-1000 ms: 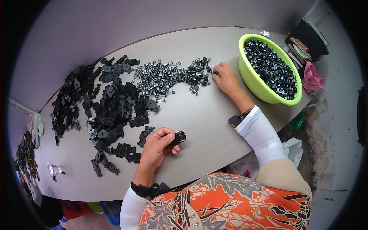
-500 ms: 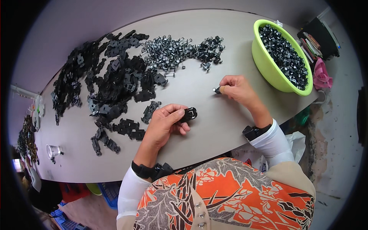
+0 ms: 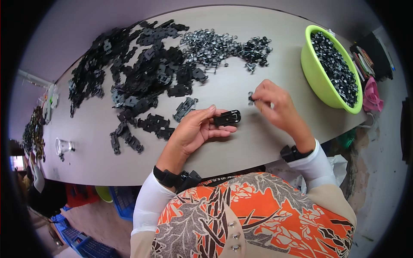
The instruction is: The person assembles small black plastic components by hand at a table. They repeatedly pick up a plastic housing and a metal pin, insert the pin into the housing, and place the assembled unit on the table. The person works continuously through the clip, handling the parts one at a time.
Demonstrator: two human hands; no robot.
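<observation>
A black plastic toy car chassis (image 3: 226, 118) lies along the fingers of my left hand (image 3: 191, 131), which is turned partly palm up and holds it. To the right, slightly farther off, my right hand (image 3: 277, 105) pinches a small wheel axle (image 3: 251, 98) with dark wheels and a silvery rod. The two hands are apart, and the axle does not touch the chassis. Beside my left hand one grey-black chassis (image 3: 185, 109) rests on the table. A large heap of black chassis (image 3: 150, 71) spreads out beyond it.
Silvery wheel axles (image 3: 208, 45) lie in a pile at the back, with darker ones (image 3: 256, 50) beside them. A lime-green basin (image 3: 307, 71) full of axles stands at the right. At the left is a clear plastic cup (image 3: 63, 146). Another person's sleeve (image 3: 38, 178) shows at far left.
The view has shifted, so the table's things appear farther right. My left thumb has lifted and the fingers have opened out under the chassis. The right hand still pinches an axle.
</observation>
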